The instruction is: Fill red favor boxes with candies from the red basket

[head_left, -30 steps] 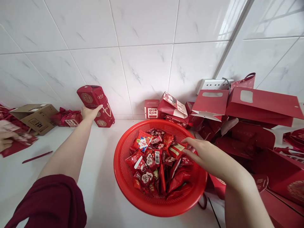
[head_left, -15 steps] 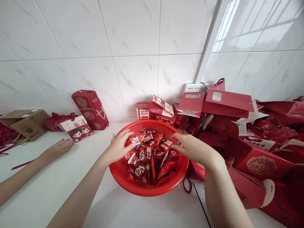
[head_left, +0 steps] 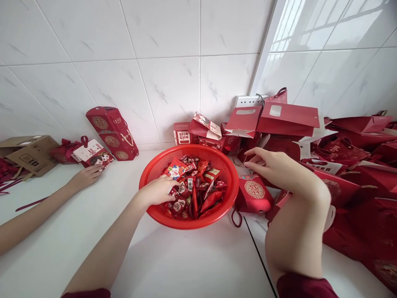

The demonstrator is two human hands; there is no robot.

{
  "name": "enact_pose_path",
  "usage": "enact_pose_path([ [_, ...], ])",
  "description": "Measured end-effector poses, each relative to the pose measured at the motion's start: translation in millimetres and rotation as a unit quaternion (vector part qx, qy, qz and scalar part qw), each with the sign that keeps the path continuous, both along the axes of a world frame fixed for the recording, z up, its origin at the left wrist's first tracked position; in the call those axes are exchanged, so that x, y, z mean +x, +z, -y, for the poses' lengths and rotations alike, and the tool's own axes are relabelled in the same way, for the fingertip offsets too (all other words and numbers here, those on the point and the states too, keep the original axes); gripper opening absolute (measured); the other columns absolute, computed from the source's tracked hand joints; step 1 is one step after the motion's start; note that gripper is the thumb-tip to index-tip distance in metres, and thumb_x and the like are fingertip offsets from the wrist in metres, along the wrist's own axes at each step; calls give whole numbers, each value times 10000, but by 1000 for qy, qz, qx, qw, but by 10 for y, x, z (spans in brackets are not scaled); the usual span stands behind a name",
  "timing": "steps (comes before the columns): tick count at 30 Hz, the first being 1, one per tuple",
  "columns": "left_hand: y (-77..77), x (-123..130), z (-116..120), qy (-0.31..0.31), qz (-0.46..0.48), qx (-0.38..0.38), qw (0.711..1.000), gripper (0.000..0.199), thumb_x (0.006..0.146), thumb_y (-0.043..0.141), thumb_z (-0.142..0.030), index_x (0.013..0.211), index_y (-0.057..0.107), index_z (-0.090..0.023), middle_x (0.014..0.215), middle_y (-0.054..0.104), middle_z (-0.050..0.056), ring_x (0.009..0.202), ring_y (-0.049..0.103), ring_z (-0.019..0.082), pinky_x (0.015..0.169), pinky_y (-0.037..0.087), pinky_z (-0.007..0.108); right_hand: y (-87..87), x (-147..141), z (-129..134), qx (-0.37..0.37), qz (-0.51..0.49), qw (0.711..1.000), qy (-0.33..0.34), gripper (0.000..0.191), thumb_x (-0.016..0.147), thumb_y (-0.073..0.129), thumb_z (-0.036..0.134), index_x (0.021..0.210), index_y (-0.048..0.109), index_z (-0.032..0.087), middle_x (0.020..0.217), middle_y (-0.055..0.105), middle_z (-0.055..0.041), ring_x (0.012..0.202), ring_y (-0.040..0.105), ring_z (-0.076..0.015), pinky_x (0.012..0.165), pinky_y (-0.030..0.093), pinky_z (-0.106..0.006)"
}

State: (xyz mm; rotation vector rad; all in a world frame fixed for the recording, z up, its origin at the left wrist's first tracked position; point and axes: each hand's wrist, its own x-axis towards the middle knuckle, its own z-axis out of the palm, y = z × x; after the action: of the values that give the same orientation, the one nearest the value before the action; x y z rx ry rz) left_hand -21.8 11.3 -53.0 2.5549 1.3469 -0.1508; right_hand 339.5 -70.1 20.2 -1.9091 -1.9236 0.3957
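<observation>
The white table (head_left: pixel 186 265) meets a marbled white tile wall (head_left: pixel 167 29) along its back edge. Near that edge sits my round red plastic basket (head_left: pixel 192 225) of wrapped candies (head_left: pixel 195 198). My left hand (head_left: pixel 159 190) dips in; my right hand (head_left: pixel 266 165) hovers beyond it, wrist bent. I can't tell whether either's fingers grip anything.

Both sleeves were a dark wine red. The left sleeve (head_left: pixel 87 294) showed well back from the left hand's (head_left: pixel 159 191) fingers, at the far end of the forearm, only a thin strip of it in view. The right sleeve (head_left: pixel 305 286), equally far behind the right hand's (head_left: pixel 274 166) fingers, showed more cloth, plain and softly creased, with a curved hem. Between fingers and hems, wrists and forearms were bare. The fingers were slender, the forearms smooth and slim.
</observation>
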Motion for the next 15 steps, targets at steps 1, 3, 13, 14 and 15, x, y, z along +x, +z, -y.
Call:
enact_pose_path([
  [1, 1, 3, -1, 3, -5, -1, 1000, 490, 757, 709, -346, 1246, 711, -311, 1157, 713, 83, 1194, 578, 338, 951, 493, 410, 7, 38, 28, 5, -1, 1000, -6, 369, 958, 497, 446, 1241, 624, 246, 1023, 755, -72, 896, 697, -238, 705, 512, -318],
  [3, 2, 6, -8, 2, -19, -5, 1000, 477, 774, 709, -356, 1246, 708, -293, 1170, 702, 86, 1188, 570, 328, 954, 480, 399, 5, 105, 47, 14, 1, 999, -29, 361, 954, 503, 425, 1247, 623, 251, 1002, 758, -63, 908, 692, -237, 710, 506, -313],
  [13, -1, 12, -10, -10, -37, -15, 999, 412, 851, 646, -313, 1255, 689, -241, 1177, 686, 87, 1202, 552, 301, 985, 450, 372, -368, 82, -313, -80, 69, 992, -64, 480, 798, 519, 61, 1248, 627, 192, 1129, 713, -114, 924, 678, -217, 681, 464, -275],
  [14, -2, 10, -10, -10, -37, -16, 999, 421, 854, 640, -316, 1266, 683, -237, 1182, 684, 91, 1209, 548, 306, 983, 452, 377, -395, 62, -271, -86, 76, 992, -46, 509, 788, 519, 48, 1267, 614, 192, 1163, 704, -118, 970, 675, -222, 708, 469, -277],
  [15, -4, 8, -10, -10, -37, -17, 999, 429, 857, 636, -321, 1276, 678, -234, 1189, 683, 95, 1217, 544, 309, 984, 451, 380, -419, 45, -207, -90, 87, 992, -30, 517, 791, 515, 47, 1280, 603, 190, 1198, 691, -124, 1016, 668, -230, 742, 476, -285],
])
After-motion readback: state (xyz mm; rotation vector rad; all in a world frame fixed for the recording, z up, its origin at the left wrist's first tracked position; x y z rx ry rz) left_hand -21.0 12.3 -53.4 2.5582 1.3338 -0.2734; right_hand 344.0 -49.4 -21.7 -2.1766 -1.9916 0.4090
